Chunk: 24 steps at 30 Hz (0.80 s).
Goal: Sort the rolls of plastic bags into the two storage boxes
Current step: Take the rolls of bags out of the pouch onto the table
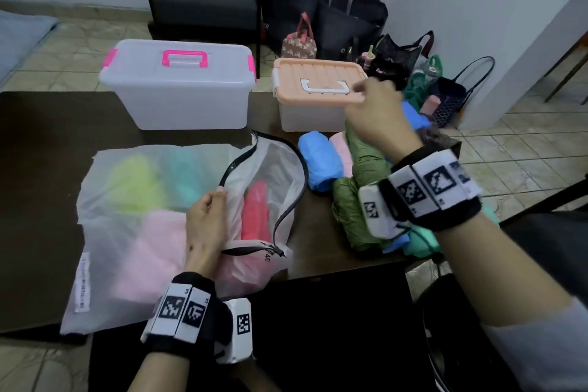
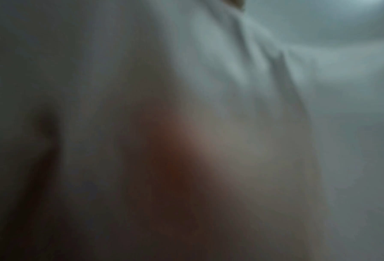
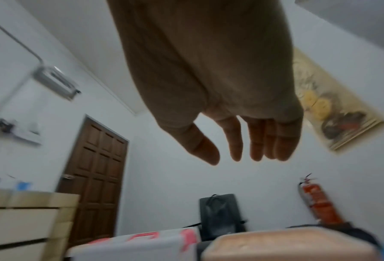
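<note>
Nearest, left hand (image 1: 205, 226) pinches the frosted zip pouch (image 1: 133, 232) of rolls while the empty, straight-fingered right hand (image 1: 375, 111) hovers over the peach-lidded clear box (image 1: 318, 86); heaped loose rolls (image 1: 353, 175) could tumble off the dark table's (image 1: 47, 137) edge.

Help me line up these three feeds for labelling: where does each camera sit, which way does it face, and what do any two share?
Head: worn on the head, looking forward and down at the table; both forearms show, left hand gripping the zip bag, right hand over the orange-lidded box.
Left wrist: pressed close against pale bag plastic, blurred; no body part can be made out.
Right wrist: looks along the open right hand towards the far wall.
Shared: head and right wrist both show the orange-lidded box, pink-handled box and fire extinguisher.
</note>
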Motion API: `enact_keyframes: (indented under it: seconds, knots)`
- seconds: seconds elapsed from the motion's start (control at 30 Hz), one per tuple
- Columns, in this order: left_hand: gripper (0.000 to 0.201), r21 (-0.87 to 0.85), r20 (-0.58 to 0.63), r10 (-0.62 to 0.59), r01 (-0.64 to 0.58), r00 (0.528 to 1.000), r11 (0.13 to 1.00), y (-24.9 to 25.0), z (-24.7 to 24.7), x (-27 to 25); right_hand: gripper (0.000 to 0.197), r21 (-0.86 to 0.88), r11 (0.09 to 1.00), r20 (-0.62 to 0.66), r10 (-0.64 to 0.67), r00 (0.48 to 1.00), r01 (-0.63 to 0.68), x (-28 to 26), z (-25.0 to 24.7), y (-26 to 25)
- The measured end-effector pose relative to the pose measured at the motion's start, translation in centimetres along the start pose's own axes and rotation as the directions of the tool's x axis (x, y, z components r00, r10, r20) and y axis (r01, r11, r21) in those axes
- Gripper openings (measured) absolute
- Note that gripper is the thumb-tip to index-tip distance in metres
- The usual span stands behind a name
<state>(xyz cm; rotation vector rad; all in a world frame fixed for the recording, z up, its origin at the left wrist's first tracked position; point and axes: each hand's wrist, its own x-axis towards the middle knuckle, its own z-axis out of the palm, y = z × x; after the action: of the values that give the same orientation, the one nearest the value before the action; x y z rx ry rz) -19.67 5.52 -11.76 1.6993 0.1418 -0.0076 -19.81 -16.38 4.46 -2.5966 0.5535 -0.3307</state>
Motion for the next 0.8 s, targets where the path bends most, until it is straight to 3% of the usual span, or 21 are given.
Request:
enact_keyframes:
  seconds: [0.07,0.13,0.17,0.23,0.33,0.37,0.5,0.53,0.67,0.73,0.8]
  knots:
    - [0.039,0.001,0.007,0.0,0.0,1.0,1.0,-0.1,-0.1,-0.3,0.033,0.319,0.948,0.155,-0.035,0.987,-0.017,-2.4,2.6,-1.9]
    - [0.04,0.0,-0.008,-0.006,0.006,1.0,1.0,-0.1,-0.3,-0.5,0.023,0.637,0.726,0.412,-0.039,0.91,-0.257,-5.5,5.8,-3.4]
    - [0.041,0.0,-0.015,-0.01,0.01,1.0,1.0,0.0,-0.3,-0.6,0.018,0.694,0.591,0.528,-0.03,0.848,-0.411,-7.0,7.4,-4.0]
    - [0.041,-0.025,-0.027,-0.014,0.013,1.0,1.0,0.2,-0.3,-0.7,0.019,0.687,0.482,0.616,0.009,0.787,-0.543,-9.3,10.4,-4.3]
    - [0.038,-0.037,-0.075,-0.018,0.015,0.997,0.999,0.3,-0.7,-0.8,0.03,0.634,0.55,0.566,0.149,0.811,-0.544,-10.8,13.0,-3.7]
    - [0.036,-0.04,-0.086,-0.021,0.018,0.996,0.999,0.1,-0.9,-0.7,0.032,0.602,0.558,0.578,0.188,0.794,-0.571,-10.9,13.3,-3.4]
    - [0.026,-0.075,-0.079,-0.069,0.063,0.995,0.995,0.2,-1.3,-0.5,0.004,0.453,0.527,0.708,0.277,0.65,-0.719,-10.8,13.4,-3.0]
    - [0.029,-0.073,-0.086,-0.079,0.072,0.993,0.995,0.2,-1.3,-0.5,0.009,0.433,0.535,0.713,0.29,0.639,-0.726,-10.7,13.4,-3.0]
    - [0.036,-0.02,-0.124,-0.085,0.083,0.989,0.996,0.0,-1.4,-0.5,0.077,0.407,0.581,0.666,0.34,0.664,-0.705,-10.3,15.3,-3.2]
    - [0.038,-0.009,-0.119,-0.082,0.081,0.989,0.997,-0.2,-1.5,-0.5,0.088,0.395,0.602,0.643,0.357,0.677,-0.694,-10.0,17.1,-2.6]
    - [0.038,-0.006,-0.102,-0.08,0.08,0.992,0.997,-0.4,-1.5,-0.6,0.079,0.382,0.595,0.666,0.353,0.657,-0.707,-10.2,16.0,-3.8]
